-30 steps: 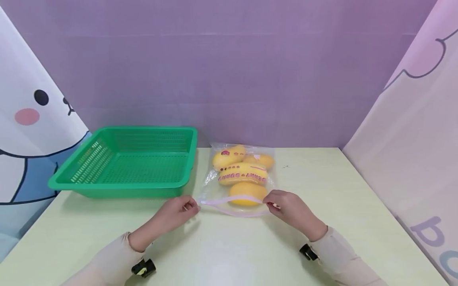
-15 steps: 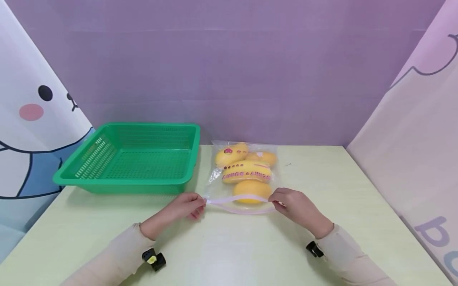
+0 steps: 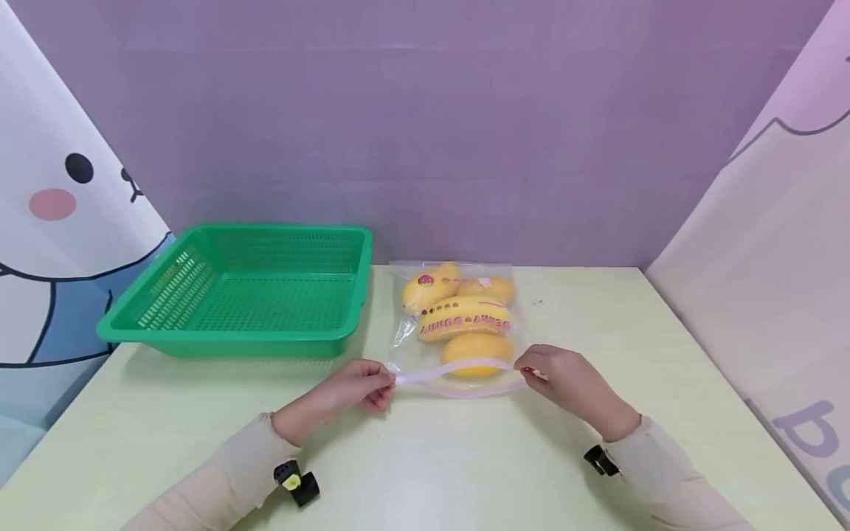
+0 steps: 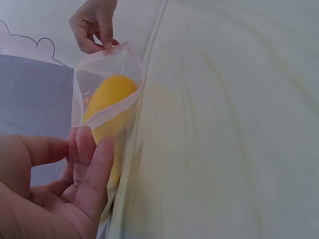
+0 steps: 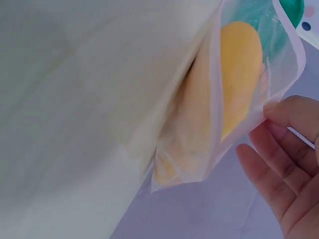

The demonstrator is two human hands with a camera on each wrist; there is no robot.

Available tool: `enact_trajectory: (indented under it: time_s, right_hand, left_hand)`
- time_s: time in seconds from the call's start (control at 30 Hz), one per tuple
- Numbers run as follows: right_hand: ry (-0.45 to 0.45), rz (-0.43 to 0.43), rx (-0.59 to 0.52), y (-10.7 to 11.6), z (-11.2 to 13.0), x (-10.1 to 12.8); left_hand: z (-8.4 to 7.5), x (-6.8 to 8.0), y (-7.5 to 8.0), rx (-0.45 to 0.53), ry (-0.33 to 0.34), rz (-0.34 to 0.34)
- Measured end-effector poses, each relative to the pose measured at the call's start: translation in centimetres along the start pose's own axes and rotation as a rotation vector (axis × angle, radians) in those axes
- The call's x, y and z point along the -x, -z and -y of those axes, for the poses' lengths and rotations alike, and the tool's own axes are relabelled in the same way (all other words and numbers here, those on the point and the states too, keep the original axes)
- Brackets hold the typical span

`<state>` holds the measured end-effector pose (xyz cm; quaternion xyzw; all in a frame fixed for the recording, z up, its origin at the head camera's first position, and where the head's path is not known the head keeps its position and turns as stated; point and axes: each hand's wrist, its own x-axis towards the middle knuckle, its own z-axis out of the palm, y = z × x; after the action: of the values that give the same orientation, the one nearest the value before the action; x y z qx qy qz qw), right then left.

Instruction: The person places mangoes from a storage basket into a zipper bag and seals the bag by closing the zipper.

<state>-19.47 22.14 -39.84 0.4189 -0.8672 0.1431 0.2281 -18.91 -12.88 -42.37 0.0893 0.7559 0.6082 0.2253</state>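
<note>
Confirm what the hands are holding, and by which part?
Both hold the clear zip bag of yellow pieces by its open mouth: left hand pinches the left end of the zipper strip, right hand the right end.

A pale green table carries everything. A green slotted basket sits on it at ten o'clock, against the far edge. Just beside it, toward twelve o'clock, a clear zip bag of yellow buns lies flat on the tabletop, mouth facing six o'clock
</note>
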Motion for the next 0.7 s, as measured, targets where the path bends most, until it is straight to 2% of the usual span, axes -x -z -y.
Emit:
enact_trajectory:
  time_s: [0.2, 0.3, 0.37, 0.5, 0.6, 0.7]
  right_hand:
    - [-0.007, -0.073, -0.017, 0.5, 0.7, -0.2]
    - [0.005, -0.132, -0.136, 0.4, 1.7, -0.6]
    - [0.019, -0.139, -0.25, 0.1, 2.5, -0.8]
    - [-0.005, -0.032, -0.481, -1.2, 4.2, -1.1]
    - [-0.089, 0.066, -0.615, -2.3, 5.3, -1.4]
    - [-0.166, 0.114, -0.719, -3.0, 6.3, -1.9]
  left_hand:
    - [-0.3, 0.0, 0.0, -0.007, -0.005, 0.004]
    - [-0.3, 0.1, 0.1, -0.006, -0.009, 0.012]
    - [-0.3, 0.1, 0.1, -0.002, -0.015, 0.022]
    - [-0.1, 0.1, 0.2, 0.014, -0.022, 0.024]
    - [-0.2, 0.1, 0.3, 0.013, -0.024, 0.02]
    - [-0.2, 0.0, 0.4, 0.012, -0.023, 0.028]
